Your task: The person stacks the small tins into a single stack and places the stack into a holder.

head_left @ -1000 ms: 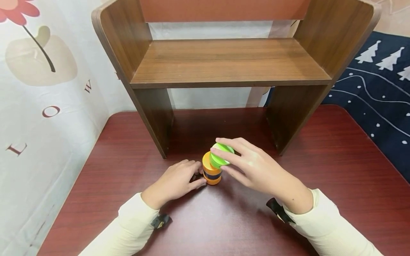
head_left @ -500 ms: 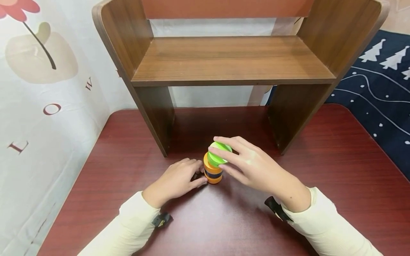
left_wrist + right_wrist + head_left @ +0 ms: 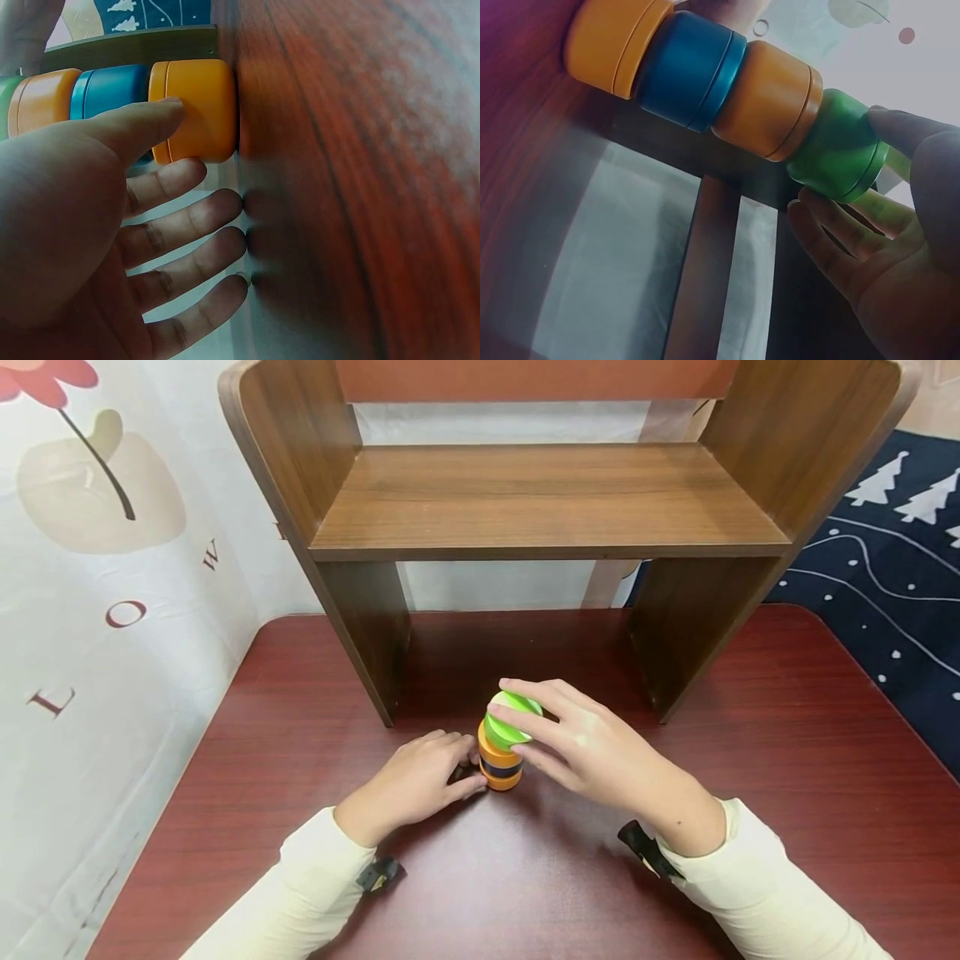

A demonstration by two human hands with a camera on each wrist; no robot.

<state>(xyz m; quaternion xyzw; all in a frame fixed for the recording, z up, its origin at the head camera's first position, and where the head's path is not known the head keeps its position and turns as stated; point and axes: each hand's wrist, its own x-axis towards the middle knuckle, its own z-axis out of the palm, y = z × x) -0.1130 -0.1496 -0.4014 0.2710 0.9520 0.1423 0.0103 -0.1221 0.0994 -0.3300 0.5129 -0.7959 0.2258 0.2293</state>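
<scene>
Small round jars with a seam near the rim stand in a stack: a bottom orange jar (image 3: 202, 109), a dark blue jar (image 3: 498, 769), an upper orange jar (image 3: 769, 101) and a green jar (image 3: 510, 722) on top. My left hand (image 3: 420, 781) is low beside the stack, thumb and index finger holding the left side of the bottom jar; its other fingertips touch the table in the left wrist view. With thumb and fingers round the green jar, my right hand (image 3: 592, 747) holds it from the right. The green jar touches the upper orange one and looks slightly tilted.
A brown wooden shelf unit (image 3: 547, 510) stands behind the stack on the dark red table (image 3: 480, 877). White printed cloth (image 3: 90, 693) hangs at the left and a navy cloth with white trees (image 3: 885, 568) at the right.
The green jar has come slightly left and seems straighter over the stack, with my right hand moving along. My left hand stays at the bottom jar. The head view has shifted slightly.
</scene>
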